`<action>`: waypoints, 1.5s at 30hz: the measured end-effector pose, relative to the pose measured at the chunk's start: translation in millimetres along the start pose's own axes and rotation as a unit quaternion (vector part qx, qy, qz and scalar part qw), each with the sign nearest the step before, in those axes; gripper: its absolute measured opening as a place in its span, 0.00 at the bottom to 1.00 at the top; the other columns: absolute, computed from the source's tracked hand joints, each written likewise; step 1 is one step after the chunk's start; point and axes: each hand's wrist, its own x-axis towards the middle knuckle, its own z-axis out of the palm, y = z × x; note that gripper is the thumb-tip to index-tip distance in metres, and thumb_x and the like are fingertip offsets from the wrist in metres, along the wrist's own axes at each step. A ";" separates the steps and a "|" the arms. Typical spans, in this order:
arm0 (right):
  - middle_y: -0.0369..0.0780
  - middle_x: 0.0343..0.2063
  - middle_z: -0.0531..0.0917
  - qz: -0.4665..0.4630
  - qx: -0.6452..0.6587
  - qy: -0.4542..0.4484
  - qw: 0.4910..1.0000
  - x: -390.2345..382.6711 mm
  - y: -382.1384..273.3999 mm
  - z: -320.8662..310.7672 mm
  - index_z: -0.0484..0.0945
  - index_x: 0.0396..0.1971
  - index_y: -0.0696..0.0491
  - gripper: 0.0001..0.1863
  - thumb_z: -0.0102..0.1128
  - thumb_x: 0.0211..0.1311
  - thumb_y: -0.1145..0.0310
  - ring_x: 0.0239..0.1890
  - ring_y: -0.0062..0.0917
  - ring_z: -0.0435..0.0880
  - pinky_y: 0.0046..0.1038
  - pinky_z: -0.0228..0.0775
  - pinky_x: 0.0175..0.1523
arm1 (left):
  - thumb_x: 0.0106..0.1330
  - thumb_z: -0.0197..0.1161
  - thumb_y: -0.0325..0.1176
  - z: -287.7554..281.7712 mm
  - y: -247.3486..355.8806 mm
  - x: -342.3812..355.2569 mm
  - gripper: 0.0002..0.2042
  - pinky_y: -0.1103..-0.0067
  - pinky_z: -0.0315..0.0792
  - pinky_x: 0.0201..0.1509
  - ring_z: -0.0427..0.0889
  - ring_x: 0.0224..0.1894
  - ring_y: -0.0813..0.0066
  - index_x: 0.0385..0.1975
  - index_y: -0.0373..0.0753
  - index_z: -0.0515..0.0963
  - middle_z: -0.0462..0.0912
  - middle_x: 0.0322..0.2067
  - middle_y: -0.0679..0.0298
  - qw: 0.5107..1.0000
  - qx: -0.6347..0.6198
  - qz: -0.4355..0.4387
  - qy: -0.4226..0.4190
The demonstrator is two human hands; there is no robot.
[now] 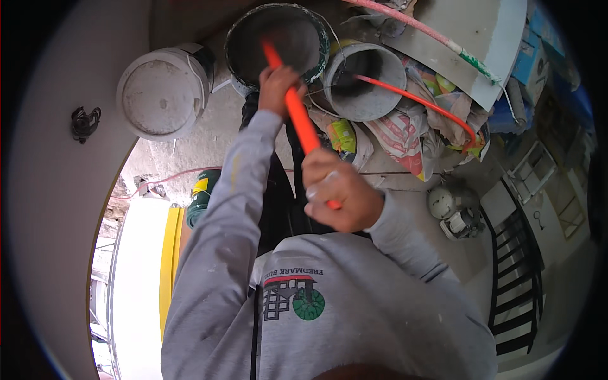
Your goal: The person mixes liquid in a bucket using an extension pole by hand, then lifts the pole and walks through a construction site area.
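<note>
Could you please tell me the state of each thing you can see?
Left grip: closed around orange pole
Right grip: closed around orange pole
Orange pole: slanting into dark bucket
Dark bucket: open
Grey bucket: open
White bucket: closed face showing
Red-and-white bag: crumpled

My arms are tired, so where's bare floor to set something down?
Bare floor shows between the left sleeve and the pale bucket, and between the right sleeve, the bags and the round tank. It's crowded around the held orange pole: dark bucket, grey bucket and bags sit close.
</note>
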 end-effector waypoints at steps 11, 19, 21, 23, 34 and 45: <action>0.42 0.18 0.72 -0.032 -0.029 0.036 0.998 14.4 -14.5 -12.3 0.68 0.09 0.57 0.10 0.61 0.40 0.75 0.30 0.37 0.72 0.34 0.66 0.34 | 0.47 0.62 0.34 6.1 19.8 28.9 0.06 0.65 0.62 0.48 0.77 0.33 0.64 0.19 0.43 0.73 0.76 0.23 0.65 0.996 -0.092 0.012 0.001; 0.41 0.16 0.73 0.045 -0.038 0.032 0.998 -7.8 -20.9 9.7 0.71 0.09 0.57 0.07 0.57 0.38 0.76 0.29 0.36 0.75 0.34 0.69 0.35 | 0.40 0.63 0.29 37.2 33.8 -40.3 0.08 0.69 0.66 0.35 0.77 0.29 0.61 0.13 0.40 0.69 0.75 0.21 0.61 0.986 -0.129 -0.097 0.032; 0.42 0.16 0.72 0.019 -0.060 0.051 0.997 3.8 -24.9 -8.2 0.70 0.09 0.57 0.07 0.57 0.38 0.75 0.29 0.36 0.75 0.35 0.69 0.34 | 0.40 0.63 0.28 36.9 36.9 -5.2 0.07 0.67 0.66 0.30 0.77 0.28 0.60 0.14 0.40 0.70 0.75 0.21 0.61 0.982 -0.173 -0.078 0.013; 0.41 0.16 0.72 -0.020 -0.069 0.039 0.997 16.8 -22.5 -19.6 0.69 0.09 0.57 0.07 0.58 0.37 0.74 0.29 0.36 0.75 0.34 0.69 0.34 | 0.42 0.63 0.28 19.6 24.4 25.1 0.07 0.66 0.66 0.29 0.76 0.27 0.58 0.15 0.39 0.70 0.75 0.21 0.60 0.983 -0.177 -0.035 0.029; 0.40 0.15 0.73 0.023 -0.070 0.110 0.991 12.8 -24.5 1.7 0.69 0.09 0.57 0.07 0.58 0.37 0.76 0.29 0.37 0.75 0.33 0.69 0.35 | 0.43 0.62 0.25 32.0 39.6 2.7 0.07 0.69 0.67 0.28 0.73 0.24 0.55 0.15 0.35 0.69 0.70 0.18 0.55 0.969 -0.231 -0.062 0.058; 0.42 0.13 0.69 0.051 -0.005 0.038 0.998 9.1 -24.9 8.6 0.66 0.08 0.58 0.11 0.59 0.39 0.78 0.27 0.37 0.72 0.33 0.64 0.33 | 0.44 0.63 0.27 32.2 40.6 -37.2 0.08 0.67 0.67 0.29 0.72 0.25 0.55 0.15 0.36 0.68 0.68 0.18 0.55 0.970 -0.182 -0.105 0.126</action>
